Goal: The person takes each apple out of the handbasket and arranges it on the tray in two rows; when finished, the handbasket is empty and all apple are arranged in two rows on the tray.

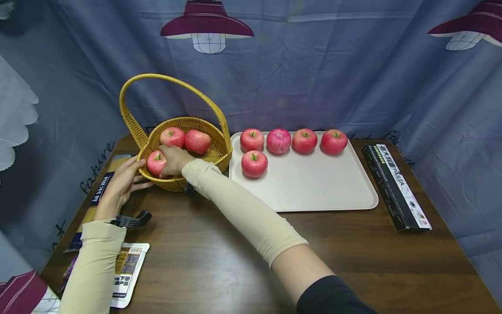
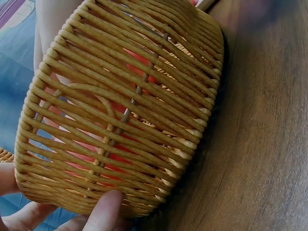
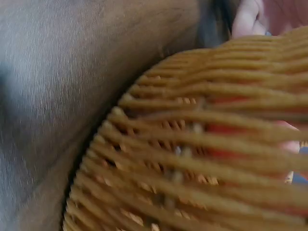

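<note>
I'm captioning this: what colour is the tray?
The tray is off-white, clearest in the head view.

Eight apples (image 1: 254,165), one basket (image 1: 171,186), one tray (image 1: 313,187)

Curtain (image 1: 333,87): soft, diffuse light, dimmer toward the left
Table (image 1: 353,253): broad sheen at the near middle; greyish glare on the left in the right wrist view
Tray (image 1: 313,187): brightest surface (pale, detail intact)
Apples (image 1: 254,164): small highlights on top, faint shadows beneath
Basket (image 1: 174,185): weave clear from the left wrist — blurred from the right
</note>
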Demonstrator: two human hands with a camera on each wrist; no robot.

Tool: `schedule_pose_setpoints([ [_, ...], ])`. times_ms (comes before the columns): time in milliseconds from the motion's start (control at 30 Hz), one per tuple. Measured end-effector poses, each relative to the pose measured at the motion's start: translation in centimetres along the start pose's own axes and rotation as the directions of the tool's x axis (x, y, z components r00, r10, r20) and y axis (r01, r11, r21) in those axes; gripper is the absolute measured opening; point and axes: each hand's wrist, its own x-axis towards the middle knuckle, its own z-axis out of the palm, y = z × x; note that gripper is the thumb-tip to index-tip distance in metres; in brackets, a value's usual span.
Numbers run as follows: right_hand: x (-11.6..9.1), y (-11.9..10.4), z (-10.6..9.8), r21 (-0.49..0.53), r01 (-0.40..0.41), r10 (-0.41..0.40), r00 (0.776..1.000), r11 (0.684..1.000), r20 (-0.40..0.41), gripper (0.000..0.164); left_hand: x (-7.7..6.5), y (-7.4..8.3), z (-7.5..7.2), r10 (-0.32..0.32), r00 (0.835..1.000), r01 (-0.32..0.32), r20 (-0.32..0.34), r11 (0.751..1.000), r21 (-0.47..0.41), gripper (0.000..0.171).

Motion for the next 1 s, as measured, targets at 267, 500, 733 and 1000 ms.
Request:
schedule_pose_setpoints([
  [267, 0.0, 0.0, 1.1, 0.055, -0.031, 0.035, 0.997, 0.998, -0.067, 0.086, -0.1, 0.0, 0.1, 0.008, 1.0, -0.008, 0.0, 1.0, 0.007, 0.067],
  [500, 0.0, 0.0, 1.2, 0.03, -0.027, 0.029, 0.999, 0.999, -0.046, 0.09, 0.0, 0.0, 0.0, 0.006, 1.0, -0.007, 0.002, 1.0, 0.012, 0.068],
  [733, 0.0, 0.1, 1.3, 0.049, -0.02, 0.023, 0.998, 0.999, -0.065, 0.085, 0.0, -0.2, 0.0, -0.005, 1.0, 0.005, -0.01, 1.0, 0.023, 0.068],
  [1000, -0.3, 0.8, 1.0, 0.102, -0.006, 0.018, 0.993, 0.995, -0.113, 0.075, 0.1, -0.1, 0.1, -0.019, 1.0, 0.02, -0.015, 0.998, 0.055, 0.065],
])
